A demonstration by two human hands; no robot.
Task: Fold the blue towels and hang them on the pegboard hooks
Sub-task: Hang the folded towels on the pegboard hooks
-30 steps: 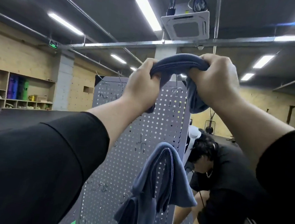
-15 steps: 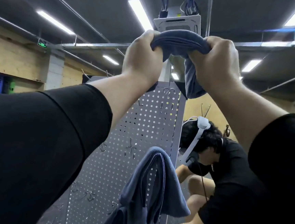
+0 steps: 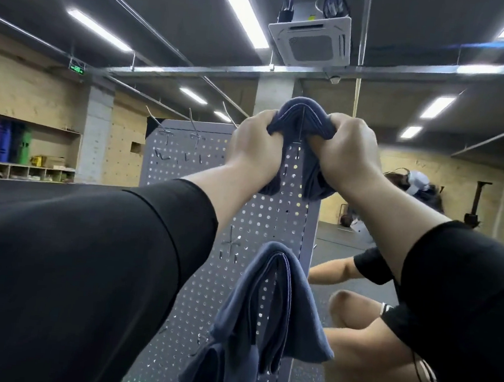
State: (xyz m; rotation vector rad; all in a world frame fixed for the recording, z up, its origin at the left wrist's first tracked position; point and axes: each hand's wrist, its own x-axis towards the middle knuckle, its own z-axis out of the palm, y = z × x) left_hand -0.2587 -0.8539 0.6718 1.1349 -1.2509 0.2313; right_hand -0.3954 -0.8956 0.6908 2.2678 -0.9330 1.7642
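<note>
Step in hand: a folded blue towel [image 3: 302, 116] is being draped over a hook near the top right of the pegboard [image 3: 216, 169]; a thin hook wire is seen at the fold's centre.
Left hand [image 3: 256, 148]: fingers curled round the towel's left side, gripping it.
Right hand [image 3: 350, 150]: fingers curled round the towel's right side, gripping it.
Technique (judged): the fold is best kept centred on the wire and lowered evenly, both sides released only once the cloth is seated, so that neither tail drags it off.
Task state: a hung towel [image 3: 268, 308] is seen draped lower on the same board; whether more towels remain cannot be told.
Surroundings: spare hooks [image 3: 195, 125] at the board's top left; wall shelves [image 3: 19, 152] far left.
Obstruction: a crouching person [image 3: 385, 324] just right of the board, close to the right arm's path.
</note>
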